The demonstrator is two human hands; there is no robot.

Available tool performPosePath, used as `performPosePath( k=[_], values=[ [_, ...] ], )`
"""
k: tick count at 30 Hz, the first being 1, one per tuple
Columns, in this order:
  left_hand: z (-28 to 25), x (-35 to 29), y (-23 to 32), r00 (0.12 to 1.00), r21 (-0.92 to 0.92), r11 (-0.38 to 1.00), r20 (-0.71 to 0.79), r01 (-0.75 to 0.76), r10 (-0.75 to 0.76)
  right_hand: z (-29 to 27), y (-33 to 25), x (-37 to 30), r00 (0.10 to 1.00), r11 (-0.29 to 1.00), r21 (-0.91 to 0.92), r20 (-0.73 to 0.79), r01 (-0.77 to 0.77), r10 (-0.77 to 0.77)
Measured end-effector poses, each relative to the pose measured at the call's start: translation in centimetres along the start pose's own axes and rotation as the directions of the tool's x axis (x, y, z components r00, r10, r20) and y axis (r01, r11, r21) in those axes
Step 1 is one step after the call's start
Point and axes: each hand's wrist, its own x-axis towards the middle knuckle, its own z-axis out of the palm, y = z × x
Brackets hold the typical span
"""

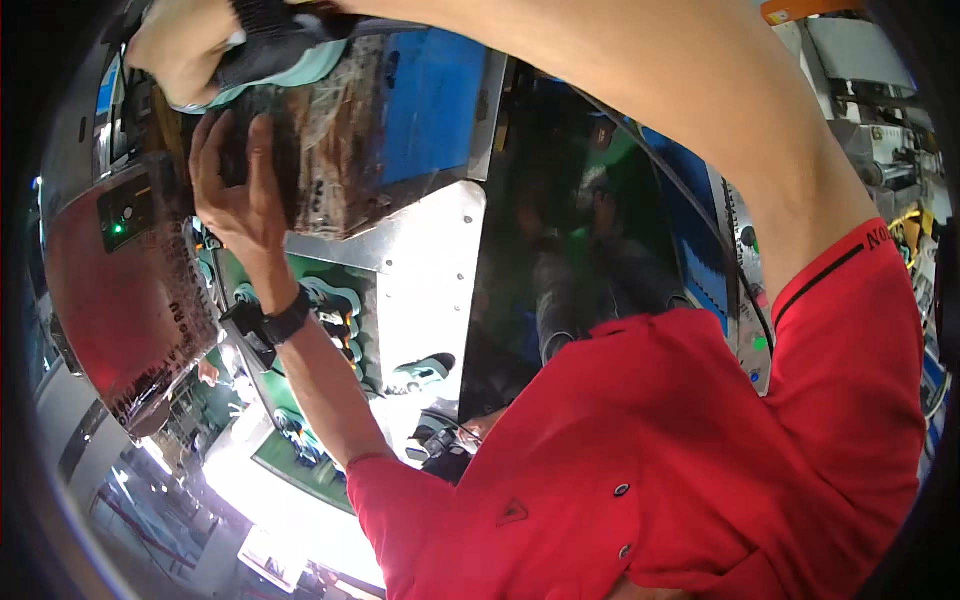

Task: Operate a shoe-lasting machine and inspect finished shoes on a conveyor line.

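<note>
At the upper left, my right hand [185, 45] grips a shoe [300, 65] with a dark knit upper and a pale mint sole. My right forearm reaches across the top, partly cut off by the picture's edge. Just below the shoe is my left hand [245, 200], fingers spread and pointing up, a dark watch on its wrist. It lies against or close to a worn block [340, 150] wrapped in clear tape; exact contact is hard to see. The left fingertips come near the sole, and I cannot tell whether they touch it.
A reddish-brown machine cover [130, 300] with a green light stands left. Several mint-soled shoes [335, 300] sit on a green surface below; another shoe [420, 372] rests by a bright metal panel [430, 270]. A blue panel [430, 105] adjoins the block. A black cable [690, 190] hangs right.
</note>
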Motion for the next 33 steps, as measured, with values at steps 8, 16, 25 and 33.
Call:
performPosePath(
  k=[8, 16, 25, 33],
  values=[
    [0.0, 0.4, 0.7, 0.996, 0.048, 0.999, 0.085, 0.01, -0.014, 3.3, 1.4, 2.4, 0.975, 0.997, 0.078, -0.223, 0.013, 0.005],
    [0.0, 0.7, -0.1, 0.999, 0.038, 0.999, 0.03, -0.038, 0.037, 0.7, 0.9, 0.7, 0.996, 0.998, 0.059, -0.084, 0.003, 0.001],
    [-0.3, 0.5, -0.7, 1.0, 0.077, 0.997, 0.015, -0.003, 0.002, 1.8, 1.2, 1.5, 0.988, 0.989, 0.14, -0.151, 0.039, -0.018],
    [-0.5, 0.8, -0.2, 1.0, 0.064, 0.998, 0.013, -0.019, 0.018, 1.5, 1.5, 1.3, 0.988, 0.988, 0.146, -0.155, 0.047, -0.024]
  ],
)
